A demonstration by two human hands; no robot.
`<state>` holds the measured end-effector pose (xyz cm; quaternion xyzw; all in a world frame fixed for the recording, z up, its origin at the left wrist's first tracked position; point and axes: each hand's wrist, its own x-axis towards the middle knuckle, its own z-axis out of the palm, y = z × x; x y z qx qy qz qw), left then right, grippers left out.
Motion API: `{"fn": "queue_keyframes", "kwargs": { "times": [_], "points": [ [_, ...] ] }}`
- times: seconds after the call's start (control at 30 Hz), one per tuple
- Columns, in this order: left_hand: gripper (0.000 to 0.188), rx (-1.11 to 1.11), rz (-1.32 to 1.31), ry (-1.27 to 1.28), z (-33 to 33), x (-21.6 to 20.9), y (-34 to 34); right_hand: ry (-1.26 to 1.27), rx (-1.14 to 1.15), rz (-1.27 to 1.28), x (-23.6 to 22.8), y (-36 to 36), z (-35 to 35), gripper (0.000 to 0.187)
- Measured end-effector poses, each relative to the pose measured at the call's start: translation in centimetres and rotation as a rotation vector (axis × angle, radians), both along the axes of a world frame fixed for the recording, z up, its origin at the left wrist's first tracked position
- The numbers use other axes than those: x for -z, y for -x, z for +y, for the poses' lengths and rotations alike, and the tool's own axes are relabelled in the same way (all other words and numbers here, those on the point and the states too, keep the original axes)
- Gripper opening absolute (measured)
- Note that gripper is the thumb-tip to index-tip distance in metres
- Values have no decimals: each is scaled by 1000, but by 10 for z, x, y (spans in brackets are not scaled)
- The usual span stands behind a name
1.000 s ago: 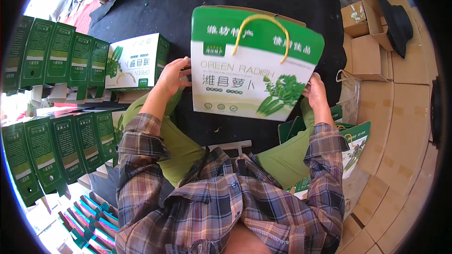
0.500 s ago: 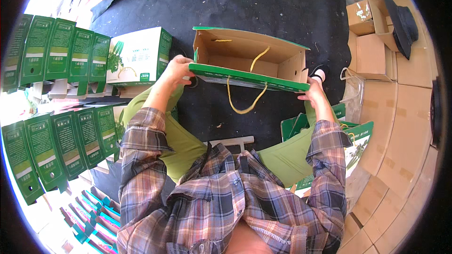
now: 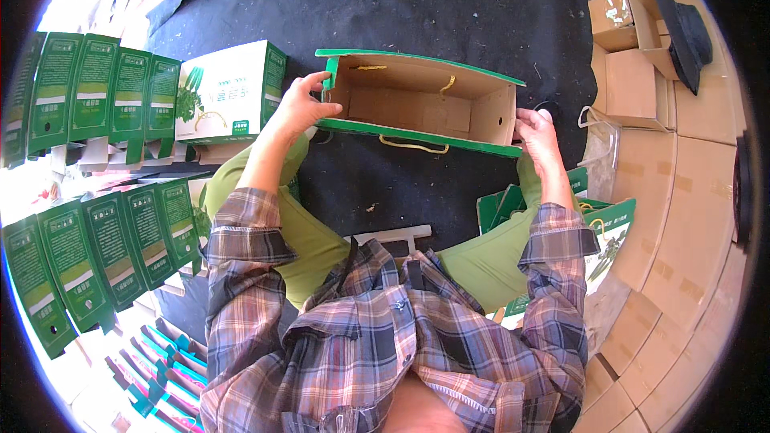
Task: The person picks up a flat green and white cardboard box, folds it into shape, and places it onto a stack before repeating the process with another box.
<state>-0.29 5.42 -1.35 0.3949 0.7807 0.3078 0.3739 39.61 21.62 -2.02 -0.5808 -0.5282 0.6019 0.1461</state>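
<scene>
Over the cloth (image 3: pixel 385 0), the box (image 3: pixel 417 104) is best held level and unsquashed, its left end touched by the left hand (image 3: pixel 298 108), fingers spread, and its right end by the right hand (image 3: pixel 539 136), whose grip cannot be told.

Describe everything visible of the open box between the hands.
The open box is long and narrow, cardboard-looking, brown inside, with green long edges. Its opening faces the camera. Yellow cord shows inside the far wall and outside the near edge. The right end has a small dark hole. The left hand and right hand touch opposite ends, over the black sheet.
</scene>
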Motion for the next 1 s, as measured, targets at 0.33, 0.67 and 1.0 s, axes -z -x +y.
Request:
{"fn": "queue_keyframes", "kwargs": {
  "times": [0.33,0.67,1.0],
  "points": [
    [74,246,117,73,2,-8,0,-87,-104,45,8,0,5,35],
    [91,282,5,128,-7,18,18,-21,-175,143,4,7,4,55],
    [68,178,390,-61,7,21,-5,-139,-141,84,1,9,-6,54]
  ]
}}
